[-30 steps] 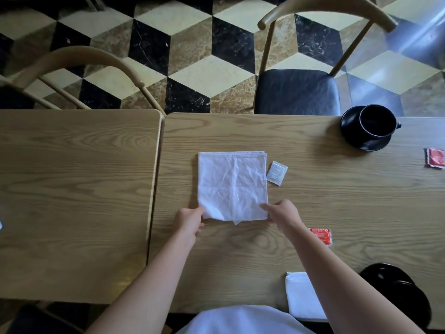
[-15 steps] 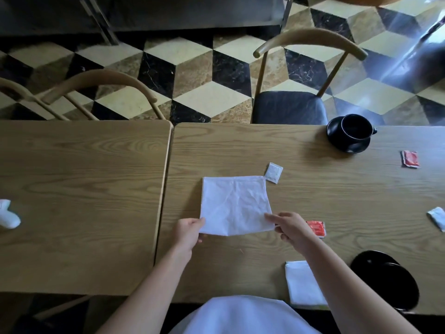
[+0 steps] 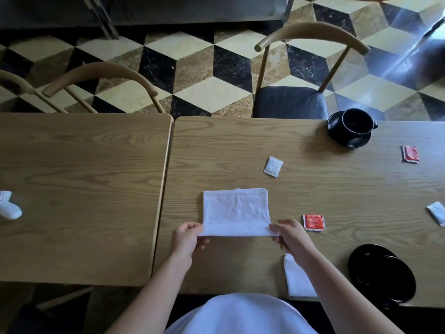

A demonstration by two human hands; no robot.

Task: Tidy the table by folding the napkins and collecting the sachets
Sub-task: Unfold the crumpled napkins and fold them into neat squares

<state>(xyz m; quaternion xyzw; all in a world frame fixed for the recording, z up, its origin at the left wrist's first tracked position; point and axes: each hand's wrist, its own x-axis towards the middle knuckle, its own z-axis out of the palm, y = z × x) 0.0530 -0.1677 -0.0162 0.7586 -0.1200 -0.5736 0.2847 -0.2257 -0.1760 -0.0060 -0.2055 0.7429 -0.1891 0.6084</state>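
Right, both hands are on the white napkin (image 3: 236,212). Left hand (image 3: 186,239) pinches its near-left corner, right hand (image 3: 290,237) pinches the near-right corner, thumbs on top. I read the symmetric hold as keeping the near edge taut and square so the next fold lands straight. The napkin lies flat on the right bench (image 3: 313,189), already a layered rectangle with stacked edges showing along its far side, so I'd say mid-fold, one more pass likely.

Outward from the hands: a red sachet (image 3: 313,222) sits just beside the right hand, not touching it. A white sachet (image 3: 273,166) lies beyond the napkin's far-right corner. Another red sachet (image 3: 410,154) and a white one (image 3: 437,213) are well apart at the right edge. None collected yet, by my read. A second white napkin (image 3: 297,278) lies at the near edge, partly under the right forearm.

Also on that bench: black cup on saucer (image 3: 350,127) at the far side, black plates (image 3: 381,276) near right. Left bench (image 3: 84,189) butts against it, carrying a white object (image 3: 8,208) I can't identify.

Room: wooden chairs (image 3: 310,68) tucked in behind, cube-pattern tiled floor (image 3: 204,68), dim light.
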